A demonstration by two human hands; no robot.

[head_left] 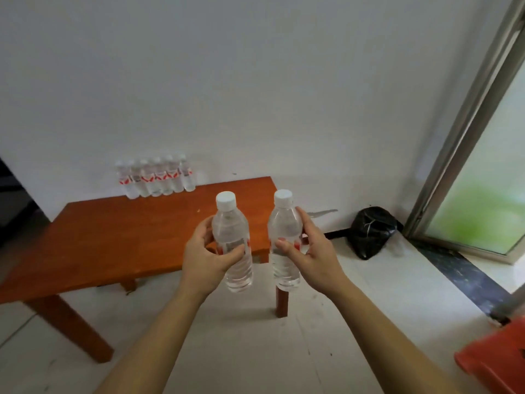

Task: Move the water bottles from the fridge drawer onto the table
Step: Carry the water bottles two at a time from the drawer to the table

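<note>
Your left hand [204,260] is in the middle of the frame and grips the left bottle [231,226] around its label, with the thumb in front and the fingers curled behind it. The bottle has a white cap, looks full of clear water, and leans a little to the left at the top. Your right hand [309,251] is just right of centre and holds the right bottle [284,223] in the same way: the thumb presses on the front near the red label and the fingers wrap around the far side. This bottle stands almost upright. The two bottles are side by side, near each other but not touching, both in the air, in the picture over the right front part of the table [113,237].

The table is low, of orange-brown wood, and fills the left and middle of the frame. At its far edge, against the white wall [255,81], a row of bottles [156,180] stands close together with red labels; they are blurred, so you cannot read them.

At the right, a black bag [372,231] lies on the floor in the corner. Further right is a metal window frame [454,137] with frosted glass. In the lower right corner there is a part of an orange-red plastic stool [497,362].
</note>
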